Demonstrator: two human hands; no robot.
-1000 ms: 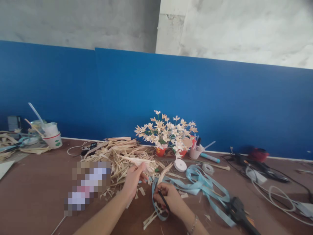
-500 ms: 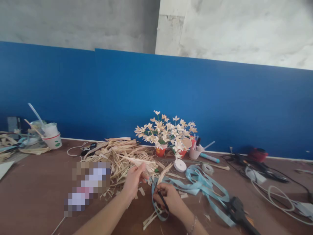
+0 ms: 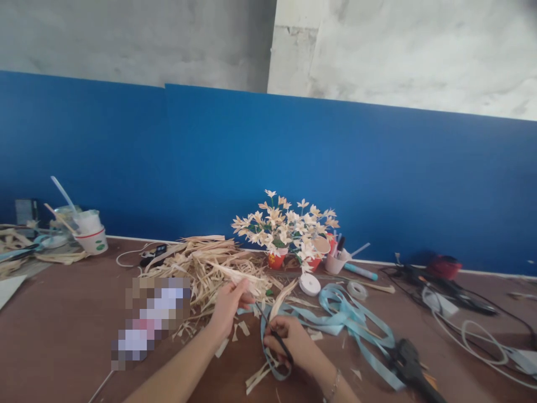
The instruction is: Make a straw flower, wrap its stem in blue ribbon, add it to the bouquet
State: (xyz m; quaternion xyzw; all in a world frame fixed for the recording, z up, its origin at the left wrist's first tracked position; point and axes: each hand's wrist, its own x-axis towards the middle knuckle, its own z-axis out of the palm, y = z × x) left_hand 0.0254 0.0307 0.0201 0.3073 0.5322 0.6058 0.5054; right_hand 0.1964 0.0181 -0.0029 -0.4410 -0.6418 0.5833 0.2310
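My left hand (image 3: 229, 307) is closed in a pinch on a pale, dry husk strip (image 3: 239, 275), which points up and away over a pile of similar strips (image 3: 205, 260). In my right hand (image 3: 291, 340) is a pair of dark scissors (image 3: 280, 342), fingers wrapped around the handles. The blades point up and left, just short of the left fingertips. Under the hands lie small pale offcuts (image 3: 243, 328) and a light blue ribbon (image 3: 335, 316) that runs off to the right. Just beyond the right hand a curled husk piece (image 3: 282, 298) rises.
Pots of pale handmade flowers (image 3: 277, 224) stand against the blue partition (image 3: 210, 157). Right of them are a pen cup (image 3: 334, 263), a tape roll (image 3: 356, 290) and a black glue gun (image 3: 406, 358). Cables (image 3: 474, 341) lie far right; a paper cup (image 3: 92, 240) stands left.
The scissor blades show more clearly, a little apart from the left fingers. More small pale scraps show beneath my left hand. Both hands otherwise stay nearly in place.
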